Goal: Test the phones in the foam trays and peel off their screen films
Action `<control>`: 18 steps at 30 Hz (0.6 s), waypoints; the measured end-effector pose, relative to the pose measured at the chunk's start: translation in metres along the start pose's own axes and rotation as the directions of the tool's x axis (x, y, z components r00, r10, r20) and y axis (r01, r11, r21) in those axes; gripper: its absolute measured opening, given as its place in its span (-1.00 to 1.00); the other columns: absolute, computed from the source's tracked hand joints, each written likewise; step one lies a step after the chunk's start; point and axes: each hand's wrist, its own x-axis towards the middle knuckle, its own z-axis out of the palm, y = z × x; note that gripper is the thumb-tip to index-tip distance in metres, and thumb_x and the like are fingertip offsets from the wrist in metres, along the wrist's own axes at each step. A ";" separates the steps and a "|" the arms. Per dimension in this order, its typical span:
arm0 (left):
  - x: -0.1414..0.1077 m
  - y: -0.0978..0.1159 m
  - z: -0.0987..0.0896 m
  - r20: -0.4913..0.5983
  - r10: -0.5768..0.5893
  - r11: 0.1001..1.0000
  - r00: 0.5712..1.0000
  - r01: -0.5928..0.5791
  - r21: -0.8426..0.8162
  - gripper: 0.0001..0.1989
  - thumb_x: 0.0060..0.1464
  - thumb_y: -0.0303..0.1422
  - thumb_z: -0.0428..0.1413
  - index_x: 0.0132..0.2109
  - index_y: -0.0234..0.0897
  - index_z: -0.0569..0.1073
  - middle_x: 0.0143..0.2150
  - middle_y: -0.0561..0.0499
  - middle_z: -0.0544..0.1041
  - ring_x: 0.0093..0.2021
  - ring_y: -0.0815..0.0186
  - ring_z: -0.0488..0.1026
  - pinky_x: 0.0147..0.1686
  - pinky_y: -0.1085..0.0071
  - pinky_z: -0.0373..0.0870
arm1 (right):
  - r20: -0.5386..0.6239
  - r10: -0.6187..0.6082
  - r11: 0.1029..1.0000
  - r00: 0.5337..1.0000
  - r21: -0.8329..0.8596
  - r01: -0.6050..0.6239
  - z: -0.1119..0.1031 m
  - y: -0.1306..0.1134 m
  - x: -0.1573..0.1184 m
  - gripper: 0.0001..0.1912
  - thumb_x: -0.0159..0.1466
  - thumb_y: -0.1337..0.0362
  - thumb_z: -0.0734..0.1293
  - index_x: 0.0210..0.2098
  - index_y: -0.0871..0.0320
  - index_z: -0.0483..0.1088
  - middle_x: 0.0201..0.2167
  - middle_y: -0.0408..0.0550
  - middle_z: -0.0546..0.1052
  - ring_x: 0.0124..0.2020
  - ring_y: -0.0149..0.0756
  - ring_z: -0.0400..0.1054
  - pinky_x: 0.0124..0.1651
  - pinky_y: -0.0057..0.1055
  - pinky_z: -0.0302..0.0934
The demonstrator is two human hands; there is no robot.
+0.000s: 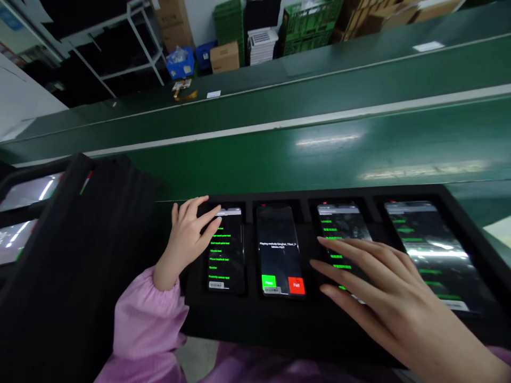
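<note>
Four phones lay side by side, screens up, in a black tray at the near edge of the green worktop. The first phone showed a list of green lines, and the left hand rested at its upper left corner, fingers bent loosely onto the screen's top edge, its grip closed on nothing. The second phone showed white text above a green button and a red button. The right hand was spread flat and open over the lower part of the third phone, fingertips towards the second phone, holding nothing; whether it touched the glass could not be told. The fourth phone lay just beyond it, untouched. A pink sleeve covered the left forearm. A dark ribbed cover stood left of the tray. Cardboard boxes and green crates were stacked beyond the worktop.
</note>
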 end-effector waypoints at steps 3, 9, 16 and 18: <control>-0.016 -0.001 -0.002 -0.021 0.049 0.997 0.999 -0.050 -0.057 -0.66 0.49 -0.16 0.00 0.12 0.03 0.66 0.33 -0.10 0.50 0.41 -0.09 0.32 0.41 -0.52 -0.01 | 0.013 0.015 0.999 1.000 0.051 -0.016 0.015 -0.018 0.003 -0.69 0.60 0.11 0.20 0.06 0.02 0.56 0.25 0.01 0.53 0.21 -0.05 0.37 0.18 -0.03 0.21; -0.052 -0.020 -0.024 -0.102 0.119 0.951 0.988 -0.143 -0.274 -0.73 0.45 -0.33 0.05 -0.03 0.01 0.67 0.15 0.00 0.61 0.30 0.15 0.47 0.50 -0.18 0.08 | 0.022 0.015 0.998 1.000 0.055 -0.016 0.028 -0.027 0.004 -0.52 0.59 -0.09 0.11 -0.05 -0.05 0.60 0.32 -0.11 0.51 0.25 -0.10 0.37 0.34 0.05 0.07; 0.011 0.031 -0.013 0.094 0.205 0.974 0.974 -0.193 -0.117 -0.63 0.45 -0.08 0.04 0.27 0.03 0.53 0.29 -0.09 0.54 0.35 -0.04 0.41 0.42 -0.51 0.04 | 0.058 0.320 0.907 0.946 -0.310 -0.287 -0.002 0.080 -0.009 -0.42 0.58 -0.09 0.06 0.25 0.02 0.54 0.40 0.23 0.37 0.29 0.34 0.30 0.10 0.25 0.26; 0.040 0.057 -0.004 0.169 0.280 0.960 0.945 -0.273 -0.062 -0.57 0.46 -0.03 0.01 0.28 -0.02 0.54 0.36 -0.15 0.48 0.42 -0.13 0.32 0.40 -0.64 -0.07 | 0.111 0.339 0.908 0.934 -0.299 -0.294 0.000 0.095 -0.013 -0.40 0.58 -0.12 0.05 0.24 -0.01 0.56 0.42 0.23 0.35 0.30 0.37 0.29 0.10 0.31 0.26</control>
